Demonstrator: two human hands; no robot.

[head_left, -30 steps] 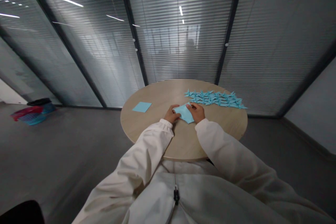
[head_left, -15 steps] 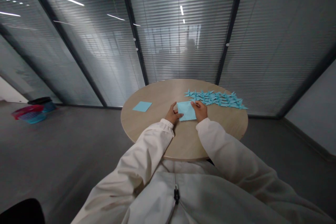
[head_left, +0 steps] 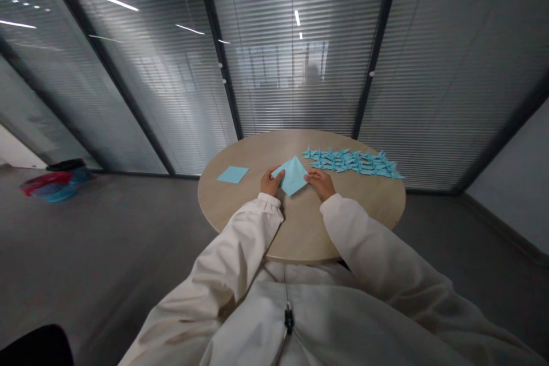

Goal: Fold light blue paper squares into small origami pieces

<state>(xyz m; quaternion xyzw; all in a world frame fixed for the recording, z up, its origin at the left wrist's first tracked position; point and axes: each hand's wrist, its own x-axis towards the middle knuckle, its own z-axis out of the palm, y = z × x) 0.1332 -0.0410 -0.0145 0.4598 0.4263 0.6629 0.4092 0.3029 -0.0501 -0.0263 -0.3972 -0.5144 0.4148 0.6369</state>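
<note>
A light blue square of origami paper (head_left: 294, 176) is held above the round table between my two hands, turned so one corner points away from me. Creases run across its face. My left hand (head_left: 271, 182) pinches its left corner, thumb on top. On the opposite side my right hand (head_left: 321, 183) grips the right corner between thumb and fingers. Beyond my right hand, several folded blue paper cranes (head_left: 354, 161) lie packed in rows. To the left, apart from my hands, rests flat blue paper (head_left: 233, 174); I cannot tell if it is one sheet or a stack.
The round wooden table (head_left: 300, 240) stands close in front of my body. Behind it rises a glass partition with blinds (head_left: 295, 97). Red and blue baskets (head_left: 51, 186) and a dark bin (head_left: 71, 168) are on the floor at the left. A black rounded object (head_left: 38, 346) shows at the lower left.
The paper has turned from lying square to me to standing on a corner, and shifted slightly left. My left hand moved left and both hands now hold opposite corners.
</note>
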